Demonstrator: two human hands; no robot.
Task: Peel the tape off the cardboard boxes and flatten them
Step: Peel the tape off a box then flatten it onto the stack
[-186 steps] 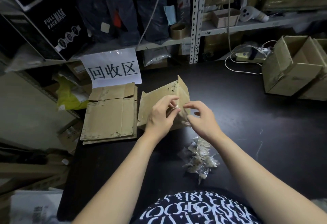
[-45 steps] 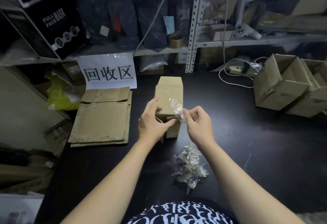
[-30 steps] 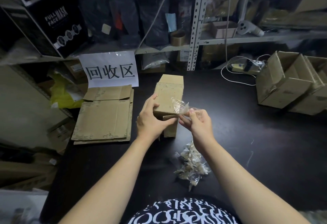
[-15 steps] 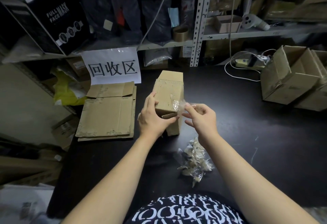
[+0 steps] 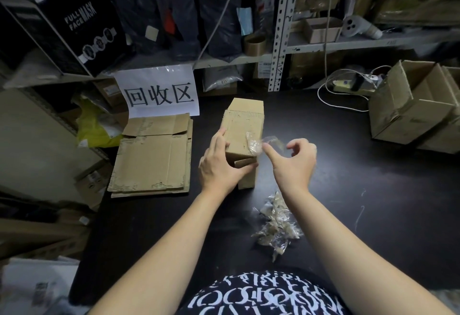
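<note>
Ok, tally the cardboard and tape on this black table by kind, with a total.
Held box, in the left grip: 1
Open boxes on the table, right side: 2
Flattened cardboard stack: 1 (sheets cannot be counted)
Tape strip half off the held box: 1
Peeled tape pile: 1
Total: 6

Forearms bare, reaching forward. Left grip (image 5: 220, 165) clasps box (image 5: 245, 125), fingers along left side, thumb across near face. Right grip (image 5: 295, 163): fingers curled, thumb out at tape (image 5: 254, 143); pinch unclear.
</note>
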